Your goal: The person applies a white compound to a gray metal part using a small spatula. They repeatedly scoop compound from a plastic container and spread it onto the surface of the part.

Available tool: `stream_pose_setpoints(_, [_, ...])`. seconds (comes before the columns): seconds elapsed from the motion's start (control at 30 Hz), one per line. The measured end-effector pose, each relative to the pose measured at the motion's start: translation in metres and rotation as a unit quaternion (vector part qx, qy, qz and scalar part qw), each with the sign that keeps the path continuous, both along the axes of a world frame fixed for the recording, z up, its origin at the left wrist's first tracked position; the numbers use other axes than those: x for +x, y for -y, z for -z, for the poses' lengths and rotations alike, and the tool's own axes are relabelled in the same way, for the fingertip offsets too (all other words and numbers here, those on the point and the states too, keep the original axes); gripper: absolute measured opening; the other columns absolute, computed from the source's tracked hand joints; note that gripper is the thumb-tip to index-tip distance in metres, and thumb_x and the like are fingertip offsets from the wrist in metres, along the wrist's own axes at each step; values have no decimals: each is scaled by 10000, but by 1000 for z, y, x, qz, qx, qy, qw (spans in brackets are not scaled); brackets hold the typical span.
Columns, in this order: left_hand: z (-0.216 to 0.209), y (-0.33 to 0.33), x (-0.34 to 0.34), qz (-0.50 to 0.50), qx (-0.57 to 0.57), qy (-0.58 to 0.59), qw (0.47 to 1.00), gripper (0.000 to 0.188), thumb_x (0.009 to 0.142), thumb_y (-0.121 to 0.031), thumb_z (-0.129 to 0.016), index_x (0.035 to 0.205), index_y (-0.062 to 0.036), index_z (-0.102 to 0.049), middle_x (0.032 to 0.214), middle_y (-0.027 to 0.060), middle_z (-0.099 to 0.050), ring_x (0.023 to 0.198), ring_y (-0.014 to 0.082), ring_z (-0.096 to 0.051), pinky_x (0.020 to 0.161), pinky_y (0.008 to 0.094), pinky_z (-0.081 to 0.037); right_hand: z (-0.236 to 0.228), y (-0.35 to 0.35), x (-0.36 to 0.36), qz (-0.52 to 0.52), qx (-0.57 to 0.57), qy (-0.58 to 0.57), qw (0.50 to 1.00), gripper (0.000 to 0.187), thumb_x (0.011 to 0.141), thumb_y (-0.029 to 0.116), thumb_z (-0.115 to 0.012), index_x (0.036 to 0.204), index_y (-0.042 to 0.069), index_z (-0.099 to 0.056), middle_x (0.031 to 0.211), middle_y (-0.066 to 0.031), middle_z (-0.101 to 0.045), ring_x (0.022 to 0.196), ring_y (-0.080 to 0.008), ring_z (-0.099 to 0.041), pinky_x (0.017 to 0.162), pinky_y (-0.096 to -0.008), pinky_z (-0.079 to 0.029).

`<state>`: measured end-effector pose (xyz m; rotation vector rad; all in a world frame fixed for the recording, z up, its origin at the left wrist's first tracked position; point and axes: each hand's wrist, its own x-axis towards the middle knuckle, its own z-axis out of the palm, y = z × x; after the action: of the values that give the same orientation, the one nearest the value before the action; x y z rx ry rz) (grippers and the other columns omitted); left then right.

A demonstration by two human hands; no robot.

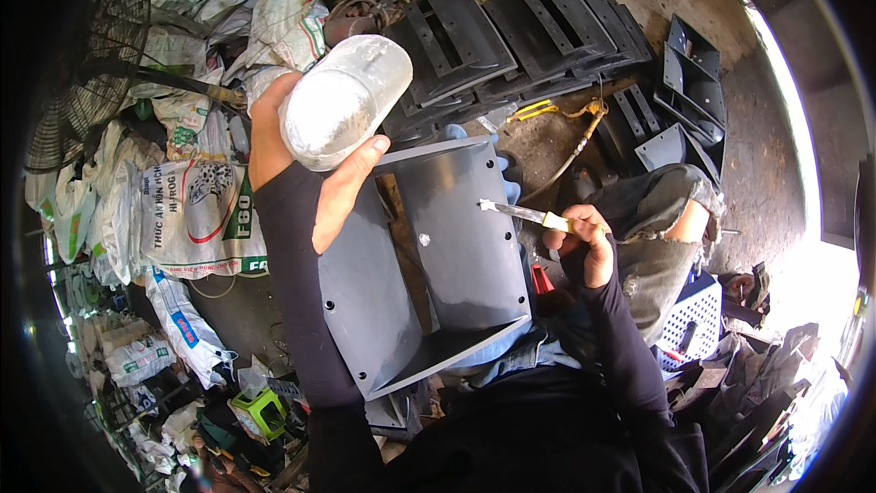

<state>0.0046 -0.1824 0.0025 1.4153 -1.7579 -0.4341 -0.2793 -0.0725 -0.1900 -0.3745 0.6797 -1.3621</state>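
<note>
Cloudy cup [379, 68] clasped in left grip [338, 199]; right grip [593, 245] clutches knife [527, 214], pointing left over dark grey frame [461, 251].

Left grip [272, 141] wide, right grip [593, 245] pinched

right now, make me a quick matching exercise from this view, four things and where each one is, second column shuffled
Things
1. translucent cup
2. pale-handled blade
3. wire-caged fan
4. perforated basket

Places
a. lower right of the picture
b. in the left hand
c. in the right hand
d. upper left of the picture

Right pairs: 1-b, 2-c, 3-d, 4-a
</note>
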Motion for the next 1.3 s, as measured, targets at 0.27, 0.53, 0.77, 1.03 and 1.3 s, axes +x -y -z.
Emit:
stream_pose_setpoints(0.27, [-3, 1, 0, -1, 17, 22, 1000, 773, 689, -83, -859, 1308, 25, -409, 1158, 155, -563, 1055, 215, -587, 908, 333, -484, -2, 2, 1, 9, 1, 1, 1000, 210, 917, 142, -518, 1011, -41, -559, 774, -151, -598, 705, -242, -567, 704, -386, -467])
stream_pose_setpoints(0.53, [-3, 1, 0, 6, 8, 33, 999, 778, 697, -86, -855, 1312, 37, -395, 1165, 163, -552, 1059, 219, -580, 907, 337, -481, -3, 2, 0, -2, -7, -20, 1000, 212, 914, 149, -522, 1007, -39, -557, 776, -145, -595, 704, -235, -559, 705, -379, -461])
stream_pose_setpoints(0.77, [-4, 1, -2, 14, 6, 29, 999, 767, 697, -82, -852, 1306, 35, -401, 1164, 161, -551, 1055, 215, -579, 906, 336, -479, -1, 3, 4, 3, 7, -27, 1000, 217, 918, 154, -524, 1015, -36, -556, 784, -148, -593, 705, -235, -558, 708, -382, -456])
stream_pose_setpoints(1.03, [-4, 0, -2, 2, 10, 23, 1000, 764, 688, -86, -857, 1300, 26, -414, 1153, 153, -560, 1060, 215, -581, 910, 336, -478, 0, 2, 3, 12, -15, -15, 1000, 224, 923, 160, -522, 1023, -38, -556, 784, -152, -602, 720, -238, -571, 708, -380, -463])
stream_pose_setpoints(1.3, [-8, 0, -2, 0, 32, 41, 999, 749, 697, -68, -845, 1299, 27, -409, 1147, 154, -561, 1049, 212, -583, 906, 334, -478, -4, 0, 0, -2, -9, -19, 1000, 218, 921, 158, -518, 1007, -38, -556, 783, -147, -600, 715, -242, -573, 710, -380, -471])
